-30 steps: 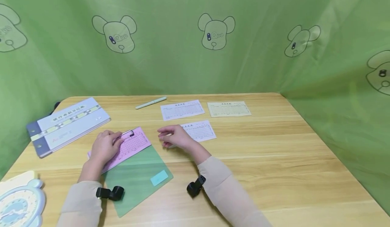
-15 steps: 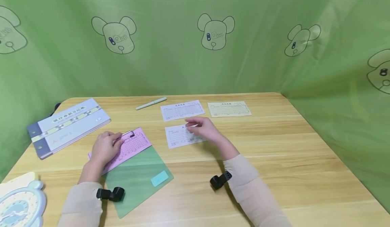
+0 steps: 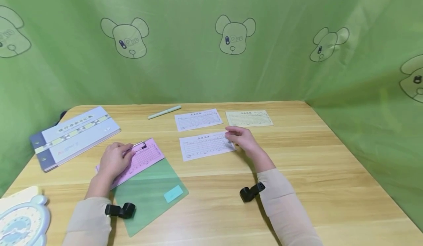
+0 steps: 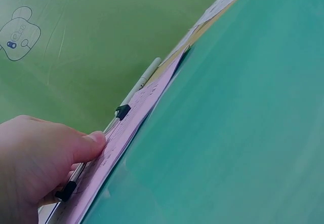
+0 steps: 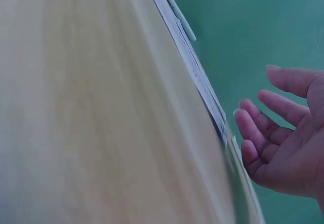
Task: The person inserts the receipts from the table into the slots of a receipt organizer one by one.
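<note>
A green translucent clipboard [image 3: 148, 198] lies at an angle on the table, with a sheaf of pink printed slips [image 3: 145, 157] under its metal clip. My left hand [image 3: 114, 161] grips that clip at the top edge; in the left wrist view its thumb [image 4: 93, 142] lies over the clip's lever between two black end caps. My right hand [image 3: 242, 138] hovers over the right end of a white printed slip [image 3: 205, 147], its fingers [image 5: 281, 105] loosely bent around nothing. Behind it lie a second white slip [image 3: 198, 120] and a yellowish slip [image 3: 249, 118].
A pale green pen [image 3: 164, 112] lies near the back edge. On the left is a thick ledger book [image 3: 76, 136] with a banded cover. A blue toy clock [image 3: 24, 220] occupies the front left corner. Green curtain surrounds the table [image 3: 297, 187].
My right hand has moved right, from beside the clipboard across the front white slip to its right end, uncovering the slip. The left hand has stayed on the clip.
</note>
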Demonstrator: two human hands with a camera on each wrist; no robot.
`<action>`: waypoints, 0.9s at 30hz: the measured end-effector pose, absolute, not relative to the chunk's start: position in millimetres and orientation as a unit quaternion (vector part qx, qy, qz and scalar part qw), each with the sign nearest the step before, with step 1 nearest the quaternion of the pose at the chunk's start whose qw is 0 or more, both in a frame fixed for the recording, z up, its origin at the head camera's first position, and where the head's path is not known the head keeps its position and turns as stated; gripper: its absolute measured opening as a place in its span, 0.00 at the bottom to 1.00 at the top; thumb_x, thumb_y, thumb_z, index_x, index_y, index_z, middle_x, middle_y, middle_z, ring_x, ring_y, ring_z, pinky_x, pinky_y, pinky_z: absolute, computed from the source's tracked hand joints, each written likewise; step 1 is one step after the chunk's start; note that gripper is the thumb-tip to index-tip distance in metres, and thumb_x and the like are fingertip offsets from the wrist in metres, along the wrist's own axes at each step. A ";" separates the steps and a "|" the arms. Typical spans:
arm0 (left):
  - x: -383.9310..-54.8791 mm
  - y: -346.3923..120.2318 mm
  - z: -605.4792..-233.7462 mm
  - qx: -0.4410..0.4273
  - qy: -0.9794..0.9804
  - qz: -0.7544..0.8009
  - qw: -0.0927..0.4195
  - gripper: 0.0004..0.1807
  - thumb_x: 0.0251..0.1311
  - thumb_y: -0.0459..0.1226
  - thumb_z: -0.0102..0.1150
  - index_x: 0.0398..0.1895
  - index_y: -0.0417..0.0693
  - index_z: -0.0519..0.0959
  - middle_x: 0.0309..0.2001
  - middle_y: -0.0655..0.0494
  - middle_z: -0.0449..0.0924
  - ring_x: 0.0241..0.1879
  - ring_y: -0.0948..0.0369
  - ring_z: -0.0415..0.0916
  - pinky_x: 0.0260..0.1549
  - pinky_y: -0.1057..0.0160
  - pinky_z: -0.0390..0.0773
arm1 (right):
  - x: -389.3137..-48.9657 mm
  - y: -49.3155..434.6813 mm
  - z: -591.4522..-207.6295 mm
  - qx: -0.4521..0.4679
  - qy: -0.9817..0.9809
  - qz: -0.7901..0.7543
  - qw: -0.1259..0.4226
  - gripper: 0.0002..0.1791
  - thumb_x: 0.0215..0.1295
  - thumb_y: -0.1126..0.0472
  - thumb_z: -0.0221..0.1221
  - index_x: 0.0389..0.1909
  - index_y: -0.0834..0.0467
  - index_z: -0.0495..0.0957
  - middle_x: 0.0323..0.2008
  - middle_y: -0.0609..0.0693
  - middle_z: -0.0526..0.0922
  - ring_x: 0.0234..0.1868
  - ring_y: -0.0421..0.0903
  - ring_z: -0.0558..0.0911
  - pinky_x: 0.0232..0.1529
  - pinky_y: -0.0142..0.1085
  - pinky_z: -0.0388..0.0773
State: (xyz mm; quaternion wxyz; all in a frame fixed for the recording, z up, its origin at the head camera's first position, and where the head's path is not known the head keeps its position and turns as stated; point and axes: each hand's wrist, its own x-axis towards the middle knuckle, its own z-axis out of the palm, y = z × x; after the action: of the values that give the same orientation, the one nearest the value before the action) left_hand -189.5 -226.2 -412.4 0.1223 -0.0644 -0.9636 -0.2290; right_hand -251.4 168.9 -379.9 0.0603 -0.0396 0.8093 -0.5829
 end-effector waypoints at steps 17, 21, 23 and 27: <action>-188.6 -224.5 -407.9 -0.062 -0.963 -0.238 0.111 0.18 0.54 0.37 0.52 0.46 0.35 0.74 0.38 0.38 0.70 0.40 0.43 0.65 0.39 0.47 0.63 | -257.0 181.6 -408.4 -0.024 0.851 -0.525 0.005 0.20 0.51 0.69 0.57 0.48 0.67 0.71 0.39 0.58 0.75 0.38 0.47 0.72 0.38 0.33 0.69; -188.2 -224.4 -407.7 -0.063 -0.962 -0.240 0.114 0.18 0.54 0.38 0.52 0.45 0.35 0.74 0.38 0.37 0.70 0.40 0.43 0.65 0.40 0.46 0.63 | -255.1 179.0 -406.8 -0.059 0.870 -0.490 0.005 0.22 0.50 0.67 0.59 0.49 0.67 0.71 0.40 0.59 0.73 0.37 0.48 0.69 0.38 0.35 0.66; -188.0 -224.1 -407.8 -0.063 -0.962 -0.241 0.115 0.18 0.54 0.38 0.53 0.45 0.35 0.74 0.39 0.37 0.70 0.40 0.43 0.65 0.40 0.46 0.63 | -254.3 177.4 -406.5 -0.080 0.880 -0.469 0.002 0.24 0.49 0.67 0.60 0.50 0.68 0.70 0.39 0.59 0.72 0.37 0.49 0.68 0.37 0.36 0.65; -188.7 -225.1 -408.5 -0.066 -0.961 -0.239 0.121 0.18 0.53 0.37 0.53 0.45 0.35 0.74 0.38 0.37 0.71 0.40 0.43 0.65 0.39 0.46 0.63 | -253.7 173.8 -406.5 -0.103 0.898 -0.428 -0.002 0.26 0.49 0.66 0.60 0.51 0.69 0.69 0.37 0.59 0.69 0.36 0.50 0.66 0.37 0.37 0.64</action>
State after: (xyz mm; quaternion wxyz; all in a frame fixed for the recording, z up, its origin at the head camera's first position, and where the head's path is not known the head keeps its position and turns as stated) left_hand -188.7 -225.1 -408.5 0.1207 -0.0656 -0.9612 -0.2393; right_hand -253.7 173.8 -406.5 -0.0018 -0.1028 0.8979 -0.4281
